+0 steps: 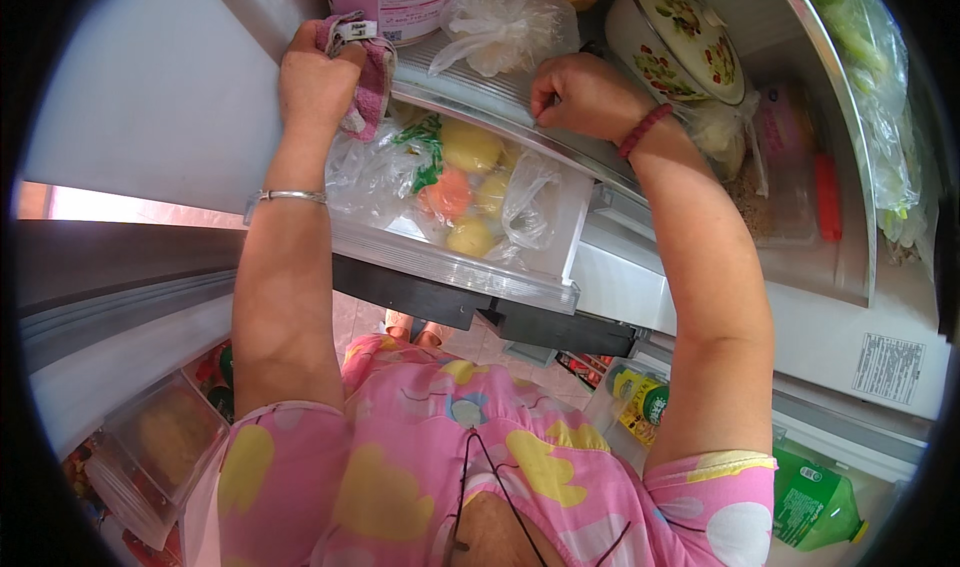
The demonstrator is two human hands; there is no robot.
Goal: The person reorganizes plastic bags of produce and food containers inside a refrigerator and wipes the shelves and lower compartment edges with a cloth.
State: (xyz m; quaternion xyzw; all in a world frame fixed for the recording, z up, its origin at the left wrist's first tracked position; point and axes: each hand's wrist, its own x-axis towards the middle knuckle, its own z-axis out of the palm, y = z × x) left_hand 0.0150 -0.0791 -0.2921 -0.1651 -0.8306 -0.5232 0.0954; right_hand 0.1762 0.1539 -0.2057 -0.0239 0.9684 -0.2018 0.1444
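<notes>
In the head view my left hand [315, 79] grips a folded pink cloth [370, 90] with a white tag, at the left end of the fridge shelf. A large pink printed tub [405, 4] stands just behind the cloth. My right hand [577, 94] is curled at the front of the ridged shelf [495, 90], with its fingertips close to the surface; nothing shows in it. A knotted clear plastic bag [517, 26] sits between the hands. Below the shelf, a pulled-out clear-fronted drawer [450, 267] holds bagged yellow and orange round produce [471, 147].
A white enamel pot [675, 34] with a fruit pattern stands behind my right hand. Farther right are a red-clipped clear container [787, 192] and bagged greens [870, 94]. Open fridge doors flank me, with a clear container [161, 439] at left and a green bottle [817, 499] at right.
</notes>
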